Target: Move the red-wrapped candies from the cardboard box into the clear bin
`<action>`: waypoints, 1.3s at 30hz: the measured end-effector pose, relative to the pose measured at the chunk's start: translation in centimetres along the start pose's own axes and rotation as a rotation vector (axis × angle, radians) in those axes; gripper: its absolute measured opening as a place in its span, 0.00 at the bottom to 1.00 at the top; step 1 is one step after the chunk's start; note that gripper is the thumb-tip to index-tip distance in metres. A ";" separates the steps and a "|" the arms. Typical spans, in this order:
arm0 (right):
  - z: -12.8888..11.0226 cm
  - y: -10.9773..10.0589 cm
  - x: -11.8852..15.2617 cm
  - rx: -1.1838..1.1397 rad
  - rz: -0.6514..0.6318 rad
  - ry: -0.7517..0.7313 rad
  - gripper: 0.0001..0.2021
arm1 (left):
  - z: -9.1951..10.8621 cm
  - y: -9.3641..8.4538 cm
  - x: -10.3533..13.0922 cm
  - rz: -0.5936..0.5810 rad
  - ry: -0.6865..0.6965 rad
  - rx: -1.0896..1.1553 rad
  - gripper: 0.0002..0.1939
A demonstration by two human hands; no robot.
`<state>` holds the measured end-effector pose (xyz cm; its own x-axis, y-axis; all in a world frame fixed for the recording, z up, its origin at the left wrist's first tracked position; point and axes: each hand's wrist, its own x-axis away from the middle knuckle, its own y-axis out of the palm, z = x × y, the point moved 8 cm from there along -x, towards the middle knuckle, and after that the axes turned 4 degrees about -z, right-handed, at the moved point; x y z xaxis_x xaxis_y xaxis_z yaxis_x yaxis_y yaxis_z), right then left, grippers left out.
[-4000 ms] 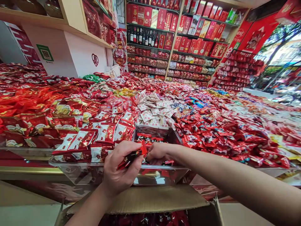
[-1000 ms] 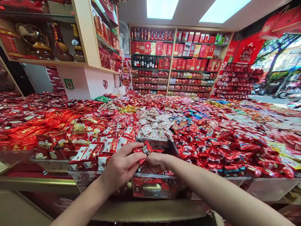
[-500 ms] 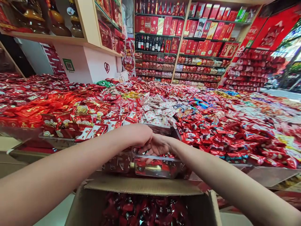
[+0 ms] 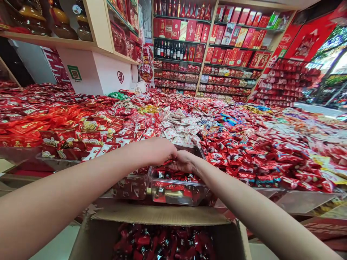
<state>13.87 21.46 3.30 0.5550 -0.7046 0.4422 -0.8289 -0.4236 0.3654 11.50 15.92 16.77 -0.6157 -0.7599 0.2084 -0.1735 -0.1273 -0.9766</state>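
Head view: left hand [image 4: 157,151] and right hand [image 4: 184,162], a second ago lifting a red sweet, now both lowered into the clear bin [image 4: 176,187]; grips hidden, cannot tell. Carton [image 4: 162,216] below.

Two hands work at the counter, a left hand [image 4: 157,151] and a right hand [image 4: 184,161], both over one clear plastic bin [image 4: 176,189]. One open cardboard box [image 4: 165,216] stands below, and the wrapped candies [image 4: 165,242] in it are too many to count. Three brown jars [image 4: 61,20] show on the upper left shelf.
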 end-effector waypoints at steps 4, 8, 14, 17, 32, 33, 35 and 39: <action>-1.0 0.4 0.5 -0.007 -0.012 -0.082 0.02 | -0.6 -1.3 2.4 0.228 0.062 0.131 0.14; -2.7 1.8 0.8 -0.159 -0.169 -0.231 0.08 | -2.5 -0.9 4.3 0.402 -0.002 0.240 0.13; -4.6 2.8 2.0 -0.164 -0.303 -0.460 0.15 | -4.0 -0.4 3.9 0.535 -0.102 0.265 0.16; -4.2 3.2 2.2 -0.130 -0.350 -0.435 0.09 | -4.4 -0.6 3.1 0.556 -0.144 0.283 0.11; -4.5 2.9 2.1 -0.091 -0.249 -0.490 0.12 | -6.5 -1.9 4.6 0.688 -0.305 0.517 0.13; -4.6 2.7 2.1 -0.101 -0.222 -0.498 0.12 | -6.4 -2.1 5.0 0.725 -0.309 0.515 0.13; -4.7 2.1 2.0 -0.067 -0.135 -0.506 0.11 | -6.1 -2.4 6.3 0.807 -0.323 0.505 0.15; -5.8 0.0 2.6 0.192 0.179 -0.477 0.10 | -4.7 -1.4 10.6 0.933 -0.263 0.509 0.12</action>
<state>15.71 22.93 9.17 0.3472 -0.9366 0.0464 -0.9303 -0.3378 0.1428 1.59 11.02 20.57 -0.1461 -0.7991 -0.5832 0.6511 0.3662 -0.6648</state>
